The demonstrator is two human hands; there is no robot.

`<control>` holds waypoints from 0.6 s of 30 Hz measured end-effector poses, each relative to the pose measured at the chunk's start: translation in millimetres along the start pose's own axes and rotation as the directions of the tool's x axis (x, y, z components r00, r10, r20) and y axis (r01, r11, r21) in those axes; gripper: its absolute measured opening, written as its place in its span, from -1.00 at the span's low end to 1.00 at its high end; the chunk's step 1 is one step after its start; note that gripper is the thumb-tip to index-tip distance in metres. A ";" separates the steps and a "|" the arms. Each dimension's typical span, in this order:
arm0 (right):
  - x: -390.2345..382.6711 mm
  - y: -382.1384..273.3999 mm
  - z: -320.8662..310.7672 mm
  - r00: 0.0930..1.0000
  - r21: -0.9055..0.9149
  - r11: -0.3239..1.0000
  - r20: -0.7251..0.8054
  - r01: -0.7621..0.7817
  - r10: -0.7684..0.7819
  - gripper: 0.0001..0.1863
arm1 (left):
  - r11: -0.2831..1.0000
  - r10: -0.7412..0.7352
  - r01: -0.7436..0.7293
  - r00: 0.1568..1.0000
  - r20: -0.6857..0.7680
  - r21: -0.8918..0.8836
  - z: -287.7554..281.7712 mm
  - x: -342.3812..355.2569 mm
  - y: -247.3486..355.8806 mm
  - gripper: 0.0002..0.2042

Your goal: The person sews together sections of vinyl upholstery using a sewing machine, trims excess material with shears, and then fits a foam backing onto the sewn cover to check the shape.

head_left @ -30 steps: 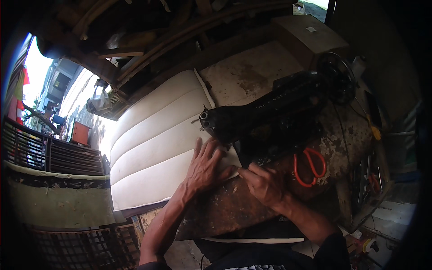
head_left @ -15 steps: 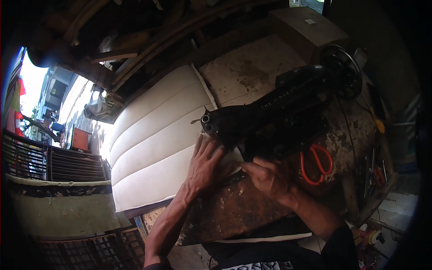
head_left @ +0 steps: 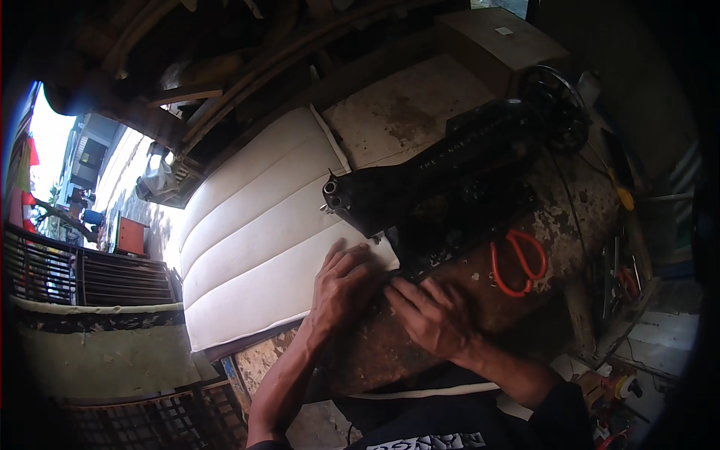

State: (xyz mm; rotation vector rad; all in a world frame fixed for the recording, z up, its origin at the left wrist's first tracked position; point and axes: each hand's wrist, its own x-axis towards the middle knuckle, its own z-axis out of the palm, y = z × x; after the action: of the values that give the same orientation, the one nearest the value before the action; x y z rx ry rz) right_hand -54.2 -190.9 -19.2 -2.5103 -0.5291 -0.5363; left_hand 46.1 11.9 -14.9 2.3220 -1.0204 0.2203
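Observation:
A white padded cover [head_left: 247, 225] with stitched channels lies across the sewing table, its near right corner under the head of a black sewing machine [head_left: 420, 169]. My left hand [head_left: 341, 285] rests on the cover's near edge just below the machine head, fingers bent and closed over it, the thumb hidden. Beside it, my right hand [head_left: 435, 315] has its fingertips closed at the edge near that corner; the cloth between them is mostly in shadow. The needle and presser foot are too dark to make out.
Red-handled scissors [head_left: 517, 262] lie on the worn tabletop [head_left: 360, 352] right of my right hand. The machine's handwheel [head_left: 555, 109] stands at the far right, before a cardboard box [head_left: 499, 45]. A wooden rack of tools [head_left: 622, 277] hangs by the table's right edge.
My left hand's fingers, spread flat before, are now bent. My right hand has shifted left and slightly nearer, toward my left hand. The whole view has moved slightly.

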 end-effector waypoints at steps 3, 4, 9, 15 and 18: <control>4.2 -7.0 7.4 0.998 -0.056 0.997 0.037 -0.052 0.054 -0.63 | 0.994 -0.074 0.071 0.997 -0.030 -0.080 3.6 -3.1 -5.4 -0.81; 6.1 -8.9 8.8 0.995 -0.064 0.994 0.037 -0.087 0.089 -0.63 | 0.994 -0.077 0.074 0.997 -0.031 -0.082 3.8 -3.3 -5.3 -0.81; 0.9 -27.9 24.4 0.985 -0.021 0.988 0.072 -0.154 0.155 -0.70 | 0.999 0.029 -0.030 0.999 -0.017 -0.015 -0.1 -0.4 -5.9 -0.81; -4.4 -23.7 20.2 0.984 -0.051 0.990 0.116 -0.128 0.133 -0.75 | 0.970 0.127 -0.159 0.977 0.171 0.185 -10.3 0.0 -4.8 -0.78; -9.9 -25.8 20.1 0.986 -0.079 0.990 0.115 -0.113 0.122 -0.75 | 0.971 0.133 -0.165 0.974 0.184 0.170 -11.0 -5.8 -2.9 -0.73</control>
State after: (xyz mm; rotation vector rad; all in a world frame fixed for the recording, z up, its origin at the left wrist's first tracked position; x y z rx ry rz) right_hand -69.2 -161.9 -29.4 -2.6354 -0.4084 -0.3679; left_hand 45.0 23.3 -9.4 2.4652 -1.3132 0.1836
